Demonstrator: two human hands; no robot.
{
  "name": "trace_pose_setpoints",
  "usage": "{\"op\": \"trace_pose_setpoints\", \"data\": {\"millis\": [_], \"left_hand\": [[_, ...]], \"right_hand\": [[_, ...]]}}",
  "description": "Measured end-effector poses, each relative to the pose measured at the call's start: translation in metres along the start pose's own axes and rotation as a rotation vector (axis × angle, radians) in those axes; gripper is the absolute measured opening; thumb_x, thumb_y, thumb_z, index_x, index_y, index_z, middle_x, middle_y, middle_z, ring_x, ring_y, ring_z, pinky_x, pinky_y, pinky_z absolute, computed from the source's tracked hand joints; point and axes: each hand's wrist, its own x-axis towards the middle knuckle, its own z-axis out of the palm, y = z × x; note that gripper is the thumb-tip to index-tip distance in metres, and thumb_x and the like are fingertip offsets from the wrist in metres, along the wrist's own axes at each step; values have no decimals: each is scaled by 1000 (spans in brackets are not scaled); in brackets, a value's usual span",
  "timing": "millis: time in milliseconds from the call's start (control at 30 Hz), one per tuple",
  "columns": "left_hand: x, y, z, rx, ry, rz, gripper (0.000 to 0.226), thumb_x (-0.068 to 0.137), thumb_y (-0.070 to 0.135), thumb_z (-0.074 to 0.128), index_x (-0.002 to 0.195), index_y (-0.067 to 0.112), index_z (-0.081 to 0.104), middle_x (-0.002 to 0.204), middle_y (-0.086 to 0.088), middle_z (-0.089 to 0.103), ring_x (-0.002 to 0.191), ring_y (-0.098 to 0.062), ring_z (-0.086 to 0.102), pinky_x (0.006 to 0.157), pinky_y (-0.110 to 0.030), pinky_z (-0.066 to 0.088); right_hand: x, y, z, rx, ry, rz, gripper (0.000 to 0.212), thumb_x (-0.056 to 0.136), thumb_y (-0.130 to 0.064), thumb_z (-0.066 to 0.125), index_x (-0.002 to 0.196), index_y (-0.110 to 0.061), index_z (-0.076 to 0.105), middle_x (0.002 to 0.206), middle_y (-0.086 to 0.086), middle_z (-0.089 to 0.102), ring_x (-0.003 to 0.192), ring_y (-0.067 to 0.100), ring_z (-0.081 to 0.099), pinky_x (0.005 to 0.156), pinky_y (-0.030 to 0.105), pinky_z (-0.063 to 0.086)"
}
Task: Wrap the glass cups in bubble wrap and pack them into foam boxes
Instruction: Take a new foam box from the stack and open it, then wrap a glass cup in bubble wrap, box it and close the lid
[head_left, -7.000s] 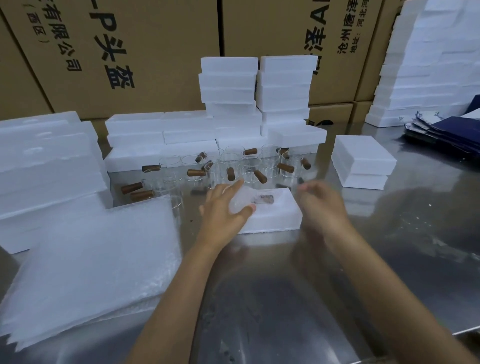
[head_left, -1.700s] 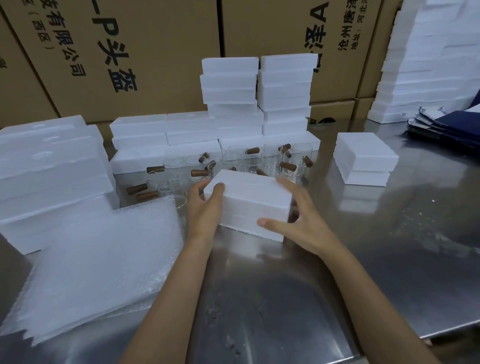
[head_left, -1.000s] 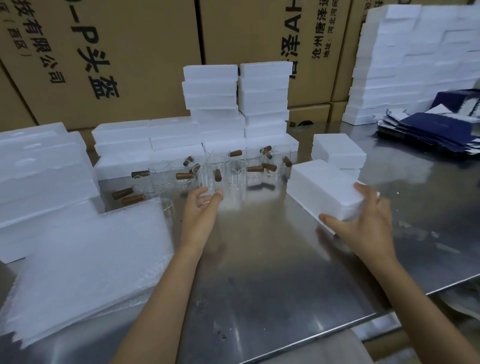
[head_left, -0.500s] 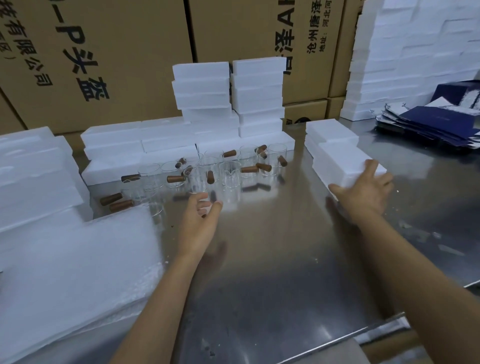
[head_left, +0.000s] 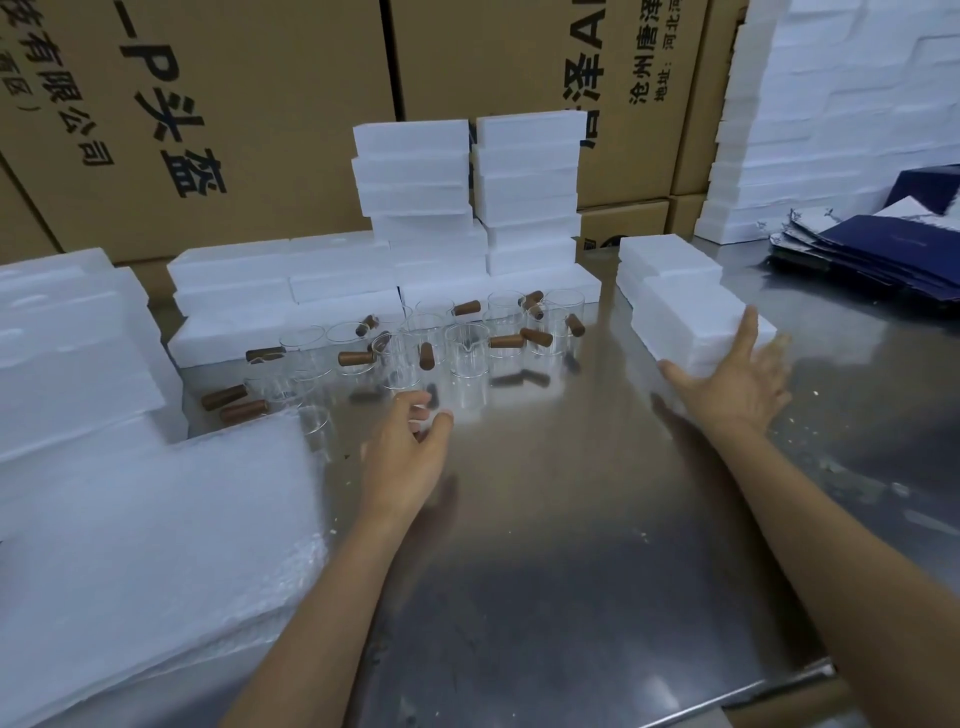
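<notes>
Behind the steel table (head_left: 545, 597), cardboard cartons (head_left: 234, 104) show black Chinese print and "P"; your right hand (head_left: 737, 384), fingers spread, touches a closed foam box (head_left: 691, 322); your left hand (head_left: 410, 452) hovers loosely curled, holding nothing, near the glass cups (head_left: 467, 358); bubble wrap (head_left: 145, 545) lies left.

A steel table (head_left: 571, 597) filled the foreground, its dull top reflecting soft overhead light. Behind it, from ten to one o'clock, stood tall cardboard cartons (head_left: 249, 119) printed with black Chinese characters. At three o'clock lay a pile of dark blue folders (head_left: 883, 249).
</notes>
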Motion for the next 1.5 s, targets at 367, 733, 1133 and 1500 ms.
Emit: {"op": "trace_pose_setpoints", "data": {"millis": [367,733,1133,1500], "left_hand": [[-9,7,-2,44,10,104,29,94,23,58,123,25,56,119,7,60,101,-10,57,104,-37,42],[115,91,-30,-227,139,30,42,98,20,51,138,23,40,123,6,46,102,-10,53,71,-17,43],[346,158,-44,29,39,140,73,92,2,41,157,33,24,159,4,31,81,1,48,59,-7,41],[286,160,-70,-70,217,251,60,91,7,45,147,27,42,145,-7,42,98,-6,53,66,-9,37]], "right_hand": [[-49,-25,-2,-132,131,-462,91,89,-42,62,158,-23,4,166,11,-1,152,37,3,117,63,17],[-33,-211,47,543,-407,-566,75,96,-26,57,158,-14,16,164,5,21,150,22,17,119,37,19],[132,-349,79,520,-573,-504,79,91,-11,46,159,-31,11,154,7,36,137,24,39,101,31,40],[91,-335,34,705,-364,-613,63,92,-19,54,151,-30,34,141,1,44,115,16,50,82,21,39]]}}
